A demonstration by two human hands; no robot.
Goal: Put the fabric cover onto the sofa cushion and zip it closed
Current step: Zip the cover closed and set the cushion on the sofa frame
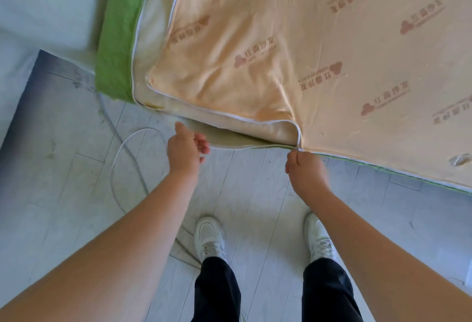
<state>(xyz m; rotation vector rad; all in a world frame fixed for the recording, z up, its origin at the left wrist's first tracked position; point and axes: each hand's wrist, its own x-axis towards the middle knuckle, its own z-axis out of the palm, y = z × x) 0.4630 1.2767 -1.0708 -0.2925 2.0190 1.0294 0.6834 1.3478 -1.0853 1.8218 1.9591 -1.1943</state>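
The cover (pixel 332 40) is already on the cushion (pixel 258 134) and the zipping step is in hand. The peach printed fabric fills the upper right of the frame, with its green side panel running up the upper left. The right hand (pixel 305 168), at centre right, has thumb and forefinger pressed together on the zip pull (pixel 299 150), with the other fingers curled in behind. To the right of that point the two edges look joined. To the left the zip (pixel 219 116) gapes open along the near edge and round the corner towards the upper left, and the cream padding shows in the gap. The left hand (pixel 185 148), at centre, has its thumb raised and its fingers curled at the lower edge of the opening. It looks to be gripping that edge of the cover, though the contact itself is partly hidden. The next move, as I judge it, calls for drawing the pull leftward along the near edge while the left hand keeps the lower edge taut and close to the upper one (the loose, bunched fabric near the corner could catch in the teeth). A white cable (pixel 122 153) loops on the floor (pixel 76 168) at left, just beside the corner.
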